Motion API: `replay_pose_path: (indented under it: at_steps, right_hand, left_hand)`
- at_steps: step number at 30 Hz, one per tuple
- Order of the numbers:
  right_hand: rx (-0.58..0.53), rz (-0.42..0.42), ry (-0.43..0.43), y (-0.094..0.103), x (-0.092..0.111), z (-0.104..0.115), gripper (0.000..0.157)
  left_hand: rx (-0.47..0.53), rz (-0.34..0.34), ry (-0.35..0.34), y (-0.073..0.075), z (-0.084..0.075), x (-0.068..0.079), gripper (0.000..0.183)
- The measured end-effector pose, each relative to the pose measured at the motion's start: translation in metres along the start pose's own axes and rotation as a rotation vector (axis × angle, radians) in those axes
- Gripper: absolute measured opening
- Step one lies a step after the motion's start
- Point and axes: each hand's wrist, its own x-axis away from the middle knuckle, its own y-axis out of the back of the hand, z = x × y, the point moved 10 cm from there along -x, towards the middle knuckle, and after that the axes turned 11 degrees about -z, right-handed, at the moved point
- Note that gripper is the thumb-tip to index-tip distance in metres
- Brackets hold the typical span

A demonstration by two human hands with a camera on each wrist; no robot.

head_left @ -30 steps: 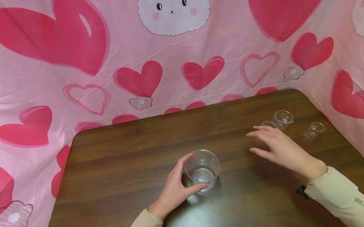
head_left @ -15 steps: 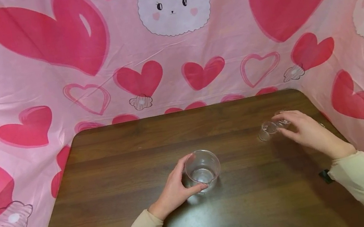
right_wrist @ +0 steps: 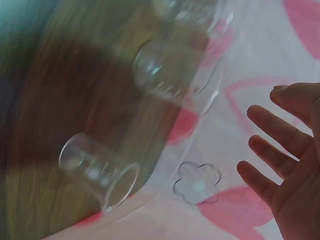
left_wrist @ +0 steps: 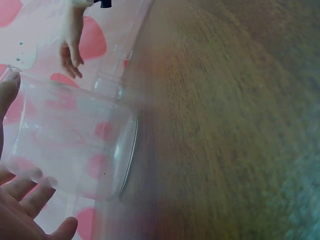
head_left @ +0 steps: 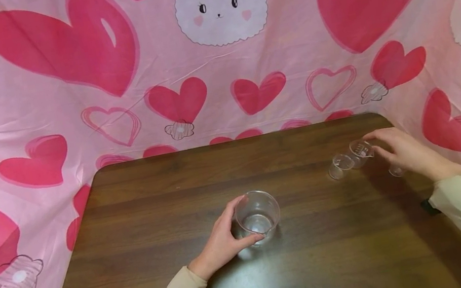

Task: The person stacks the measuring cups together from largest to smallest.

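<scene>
My left hand (head_left: 217, 245) holds a large clear glass beaker (head_left: 258, 214) near the table's middle, thumb and fingers round its side. The beaker stands upright, and its wall (left_wrist: 75, 135) fills much of the left wrist view. My right hand (head_left: 417, 154) hovers at the right side with its fingers spread and nothing in them. In the head view its fingertips are by a small marked beaker (head_left: 360, 151); the right wrist view has them apart from the glass. Another small beaker (head_left: 340, 166) stands just left of that one. A third small beaker (head_left: 395, 171) is partly hidden behind the right hand.
A brown wooden table (head_left: 151, 219) carries the glassware. Pink cloth (head_left: 179, 65) printed with hearts and rabbit faces hangs round its back and sides. The small beakers stand toward the right back corner.
My right hand has moved rightward past two small beakers, uncovering them and partly covering the rightmost one. My left hand and the large beaker have not moved.
</scene>
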Motion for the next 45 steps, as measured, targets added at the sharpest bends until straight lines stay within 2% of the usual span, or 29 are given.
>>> replay_pose_path:
  at_steps: [5,11,16,25,28,33,36,39,42,45]
  right_hand:
    - [0.081,0.036,0.032,-0.006,0.005,-0.015,0.049]
    - [0.137,0.076,0.128,-0.014,0.004,-0.016,0.059]
    - [0.149,0.136,0.099,-0.019,0.002,-0.021,0.061]
    - [0.176,0.193,0.107,-0.027,0.000,-0.022,0.070]
    - [0.188,0.241,0.083,-0.032,0.001,-0.022,0.077]
    - [0.124,0.377,-0.083,-0.044,0.004,-0.027,0.093]
    - [0.087,0.417,-0.151,-0.049,0.006,-0.030,0.094]
    - [0.094,0.400,-0.098,-0.049,0.005,-0.027,0.086]
    - [0.122,0.348,0.003,-0.047,0.003,-0.023,0.074]
    - [0.134,0.335,0.045,-0.047,0.002,-0.024,0.072]
  left_hand:
    - [0.005,0.012,0.013,-0.001,0.000,0.000,0.091]
    - [0.009,0.014,0.017,0.000,0.001,0.001,0.092]
    - [0.006,0.011,0.024,0.000,0.003,0.000,0.092]
    - [-0.019,0.002,0.032,-0.002,0.005,0.001,0.091]
    - [-0.020,-0.006,0.019,-0.002,0.004,0.002,0.091]
    - [-0.017,-0.013,0.015,-0.001,0.004,0.003,0.090]
    - [-0.013,-0.012,0.017,-0.001,0.005,0.003,0.089]
    - [-0.008,-0.009,0.016,-0.001,0.005,0.003,0.089]
    - [-0.008,-0.006,0.014,-0.001,0.005,0.002,0.090]
    - [-0.011,-0.003,0.013,-0.002,0.006,0.002,0.091]
